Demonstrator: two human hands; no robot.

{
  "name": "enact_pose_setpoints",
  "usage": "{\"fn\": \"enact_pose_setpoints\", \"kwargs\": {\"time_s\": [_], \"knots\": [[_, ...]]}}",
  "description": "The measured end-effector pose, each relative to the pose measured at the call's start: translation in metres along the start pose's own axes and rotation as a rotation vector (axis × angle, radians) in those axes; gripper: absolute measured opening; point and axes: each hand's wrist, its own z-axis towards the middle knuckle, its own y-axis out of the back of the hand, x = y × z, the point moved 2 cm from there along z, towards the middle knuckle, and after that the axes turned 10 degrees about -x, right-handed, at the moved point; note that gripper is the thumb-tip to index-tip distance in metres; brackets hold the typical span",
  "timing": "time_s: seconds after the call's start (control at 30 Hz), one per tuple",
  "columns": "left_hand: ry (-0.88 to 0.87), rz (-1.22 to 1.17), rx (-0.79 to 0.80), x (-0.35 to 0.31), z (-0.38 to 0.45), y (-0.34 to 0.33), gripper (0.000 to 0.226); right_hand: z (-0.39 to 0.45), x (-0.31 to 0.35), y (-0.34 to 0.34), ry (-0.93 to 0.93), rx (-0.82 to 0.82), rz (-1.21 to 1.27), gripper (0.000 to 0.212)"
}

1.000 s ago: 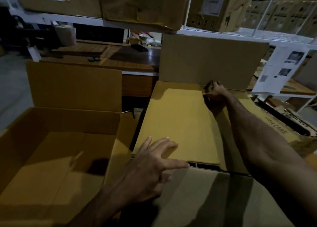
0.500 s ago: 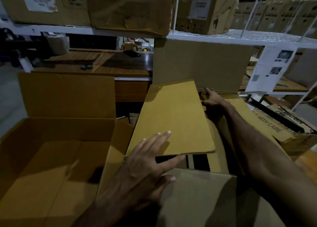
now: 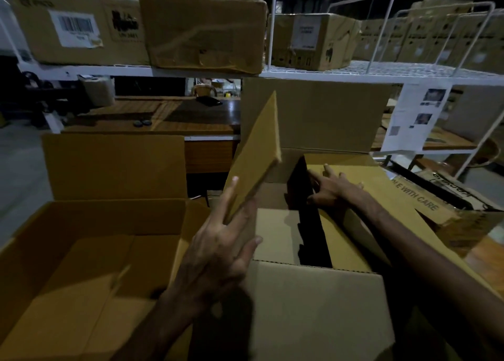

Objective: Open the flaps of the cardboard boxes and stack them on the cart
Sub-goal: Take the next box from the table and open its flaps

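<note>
Two brown cardboard boxes sit side by side below me. The left box stands with all flaps open and nothing inside. The right box has its far flap upright and its near flap folded toward me. My left hand grips the lower edge of that box's left flap, which is raised and tilted up. My right hand lies with fingers spread on the right flap, at its inner edge beside the dark gap into the box.
A white wire shelf runs across above, loaded with several closed cartons. A wooden desk stands behind the boxes. A printed carton lies at the right, and a paper sheet hangs from the rack.
The left flap has swung from lying flat to tilted up, with my left hand now gripping its edge. My right hand has shifted from the far corner onto the right flap.
</note>
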Motion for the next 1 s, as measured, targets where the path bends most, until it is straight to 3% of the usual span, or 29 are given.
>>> {"fn": "enact_pose_setpoints", "kwargs": {"time_s": [0.2,0.53,0.8,1.0], "knots": [[0.251,-0.030,-0.151,0.006,0.003,0.016,0.111,0.005,-0.010,-0.004,-0.014,0.008,-0.004,0.111],[0.398,-0.166,-0.250,0.021,-0.004,0.031,0.119,-0.027,-0.007,-0.010,0.005,-0.071,0.033,0.108],[0.555,-0.157,-0.092,0.024,-0.029,0.014,0.113,-0.112,0.018,-0.011,0.100,-0.273,-0.047,0.085],[0.641,-0.178,-0.005,0.022,-0.052,0.002,0.096,-0.174,0.040,-0.010,0.179,-0.404,-0.178,0.058]]}}
